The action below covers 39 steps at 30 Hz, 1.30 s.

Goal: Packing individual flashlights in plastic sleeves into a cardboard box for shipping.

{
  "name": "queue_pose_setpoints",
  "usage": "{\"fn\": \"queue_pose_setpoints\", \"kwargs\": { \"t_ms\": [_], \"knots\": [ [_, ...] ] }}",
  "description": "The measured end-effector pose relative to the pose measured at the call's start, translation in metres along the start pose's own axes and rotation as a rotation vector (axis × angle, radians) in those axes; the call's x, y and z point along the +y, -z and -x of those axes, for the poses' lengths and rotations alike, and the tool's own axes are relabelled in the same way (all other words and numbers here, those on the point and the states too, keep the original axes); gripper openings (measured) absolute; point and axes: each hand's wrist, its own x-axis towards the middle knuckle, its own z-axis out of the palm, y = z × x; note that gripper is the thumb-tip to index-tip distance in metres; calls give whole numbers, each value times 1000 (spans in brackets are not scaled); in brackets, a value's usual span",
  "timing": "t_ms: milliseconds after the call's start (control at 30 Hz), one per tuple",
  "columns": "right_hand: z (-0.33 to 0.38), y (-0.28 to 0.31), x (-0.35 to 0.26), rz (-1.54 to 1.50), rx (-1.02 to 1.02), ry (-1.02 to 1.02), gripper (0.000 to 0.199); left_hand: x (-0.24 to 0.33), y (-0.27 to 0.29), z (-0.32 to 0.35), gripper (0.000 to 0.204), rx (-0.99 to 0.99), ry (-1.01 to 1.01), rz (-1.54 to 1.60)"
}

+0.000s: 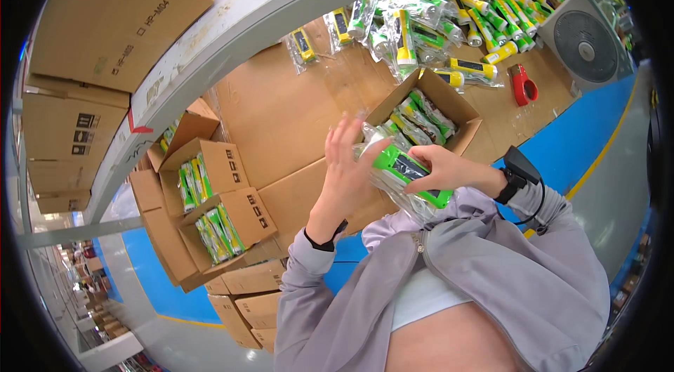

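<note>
A green flashlight (pixel 409 170) with a dark panel on its side lies tilted in front of my chest, in a clear plastic bag (pixel 413 205). My right hand (pixel 449 170) is closed around its right part, thumb across the front. At its upper left end is my left hand (pixel 349 167), fingers stretched upward and apart, with the thumb against the bag; whether it presses on the flashlight itself is hard to see. Just beyond both hands stands an open carton (pixel 469 139) with several bagged green and yellow flashlights (pixel 414 118) inside.
A pile of flashlights (pixel 428 21), some bagged, covers the table's far side. A red tape ring (pixel 522 85) lies near a grey fan (pixel 586 42). Left, open cartons (pixel 235 168) hold more flashlights. A pale metal beam (pixel 232 42) crosses overhead beside stacked boxes (pixel 77 126).
</note>
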Motion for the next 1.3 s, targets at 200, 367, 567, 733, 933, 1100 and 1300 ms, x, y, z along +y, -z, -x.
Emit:
{"fn": "queue_pose_setpoints", "kwargs": {
  "t_ms": [200, 367, 567, 733, 933, 1100, 1300],
  "knots": [
    [36, -10, 2, 49, 231, 32, 45, 25, -13, 17, 50, 186, 730, 1240],
    [42, -33, 5, 251, 361, 273, 65, 38, -21, 18, 43, 79, 736, 1115],
    [45, -35, 8, -15, 175, 108, 62, 56, -13, 24, 35, 97, 737, 1013],
    [43, -19, 7, 135, -37, 149, 51, 59, -13, 16, 39, 64, 588, 1014],
    [26, 3, 9, -33, -474, 107, 41, 64, -6, 1, 43, 14, 513, 1056],
    [21, 2, 22, -499, -667, 178, 37, 48, -18, -4, 50, 37, 378, 1184],
    [8, 6, 23, -546, -845, 106, 40, 40, -12, -13, 54, -26, 241, 1291]
  ]
}}
